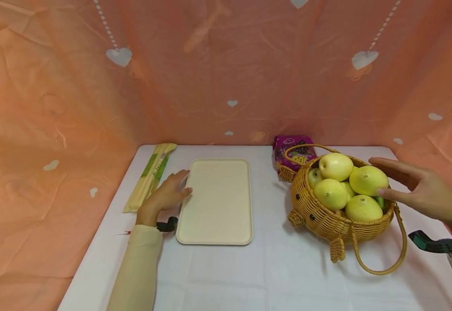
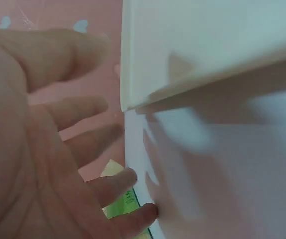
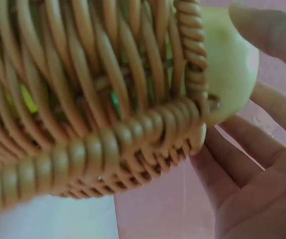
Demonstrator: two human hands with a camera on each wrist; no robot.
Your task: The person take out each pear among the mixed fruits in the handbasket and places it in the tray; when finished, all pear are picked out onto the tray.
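Observation:
A wicker basket point(image 1: 327, 229) shaped like a pig stands on the right side of the table, heaped with yellow-green pears point(image 1: 331, 194). My right hand point(image 1: 424, 192) is at its right rim, fingers extended and spread, with the thumb beside the rightmost top pear point(image 1: 367, 180). In the right wrist view the fingers reach around behind a pear point(image 3: 230, 64) above the woven rim. Over the left edge of a cream rectangular tray point(image 1: 216, 203), my left hand point(image 1: 169, 194) holds nothing, its fingers spread. The left wrist view shows the palm beside the tray's edge point(image 2: 213, 40).
Left of the tray lies a long green-and-tan packet of chopsticks point(image 1: 148, 181). Behind the basket is a purple snack bag point(image 1: 294, 149). One basket handle point(image 1: 381, 271) droops toward the front. An orange curtain point(image 1: 226, 77) closes off the back and sides.

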